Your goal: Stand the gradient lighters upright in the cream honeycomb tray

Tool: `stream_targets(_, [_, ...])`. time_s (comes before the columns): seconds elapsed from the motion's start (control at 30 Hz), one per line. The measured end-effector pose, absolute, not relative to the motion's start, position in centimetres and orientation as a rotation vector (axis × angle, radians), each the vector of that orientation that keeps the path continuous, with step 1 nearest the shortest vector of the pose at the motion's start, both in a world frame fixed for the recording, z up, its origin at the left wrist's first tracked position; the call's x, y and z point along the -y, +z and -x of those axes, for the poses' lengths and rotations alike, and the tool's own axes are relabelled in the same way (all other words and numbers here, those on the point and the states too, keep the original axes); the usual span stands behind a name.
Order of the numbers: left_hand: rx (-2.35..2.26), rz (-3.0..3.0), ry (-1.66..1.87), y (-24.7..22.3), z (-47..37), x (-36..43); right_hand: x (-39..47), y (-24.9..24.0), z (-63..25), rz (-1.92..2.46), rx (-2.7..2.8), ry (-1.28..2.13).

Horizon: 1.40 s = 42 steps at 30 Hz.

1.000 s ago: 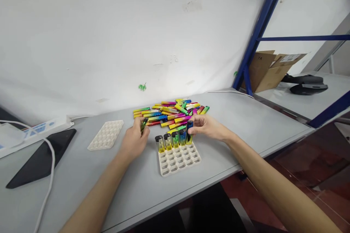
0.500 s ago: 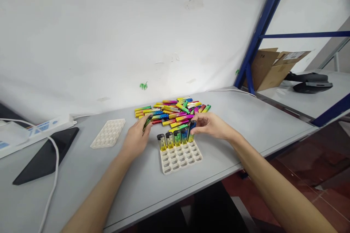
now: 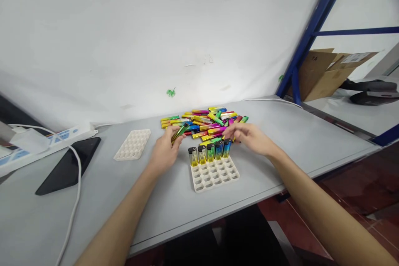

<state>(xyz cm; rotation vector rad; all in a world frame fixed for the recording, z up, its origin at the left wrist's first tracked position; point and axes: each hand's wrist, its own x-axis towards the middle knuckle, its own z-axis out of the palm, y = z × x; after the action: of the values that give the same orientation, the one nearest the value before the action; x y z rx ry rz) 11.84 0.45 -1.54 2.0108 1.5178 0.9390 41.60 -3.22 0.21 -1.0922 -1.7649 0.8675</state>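
Note:
My left hand (image 3: 164,152) is closed around a green and gold lighter (image 3: 180,131), held tilted to the left of the row. Upright in the back row of the cream tray (image 3: 217,185) stand several lighters (image 3: 210,152) with black tops, shading from yellow to green and blue. The tray's front rows of slots hold nothing. My right hand (image 3: 254,138) hovers behind the tray's right end, fingers loosely apart and holding nothing, close to a pile of shiny coloured lighters (image 3: 215,119). Some of the pile is hidden behind the row and my fingers.
A second cream tray (image 3: 133,144) lies at the left. Beyond it are a black tablet-like slab (image 3: 70,166), a white power strip (image 3: 75,133) and a white cable (image 3: 77,183). A blue frame (image 3: 307,45) and cardboard box (image 3: 324,72) stand at the right.
My right hand has let go of the lighter at the row's right end, which now stands in its slot, and moved off it. My left hand still holds its lighter. The view has shifted slightly.

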Motion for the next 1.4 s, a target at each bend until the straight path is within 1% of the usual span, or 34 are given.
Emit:
stream_targets(0.1, [-1.377, -1.871, 1.006, -1.5, -12.1, -0.4, 2.1, 0.9, -41.1, 1.082, 1.607, 0.757])
stream_targets(0.2, [-1.320, -1.747, 1.065, -1.6, -12.3, -0.6, 0.4, 1.8, -39.7, 1.128, 1.700, 0.705])
stream_targets(0.3, [-1.311, -1.699, 1.115, -1.7, -12.4, -0.6, -1.4, 2.4, -37.4, 1.051, 1.909, 0.764])
stream_targets(0.4, [-1.257, -1.739, 1.142, -1.6, -12.5, -0.5, -2.6, 2.2, -35.2, 0.920, 1.991, 0.856])
stream_targets(0.5, [-1.291, -1.826, 1.112, -1.3, -12.5, -0.2, -3.1, 1.6, -34.0, 0.835, 1.893, 0.969])
stream_targets(0.63, [-1.492, -2.105, 1.021, -1.5, -12.5, -0.2, -3.2, 1.4, -34.7, 0.750, 1.473, 1.208])
stream_targets(0.73, [-1.450, -2.426, 0.986, -2.4, -12.2, -0.4, -3.3, 1.7, -36.4, 0.766, 1.171, 1.226])
stream_targets(0.83, [-1.307, -2.652, 0.932, -3.1, -12.0, -0.9, -3.4, 2.0, -38.6, 0.839, 1.018, 1.191])
stream_targets(1.0, [-1.023, -2.931, 0.627, -2.7, -12.6, -2.7, -3.5, 1.9, -41.7, 0.923, 1.017, 1.243])
stream_targets(1.13, [-0.929, -3.011, 0.439, -2.4, -12.9, -4.1, -3.4, 1.8, -42.6, 0.901, 1.025, 1.283])
stream_targets(1.4, [-0.928, -2.983, 0.581, -2.8, -12.1, -3.9, -2.8, 1.7, -41.8, 0.855, 1.134, 1.343])
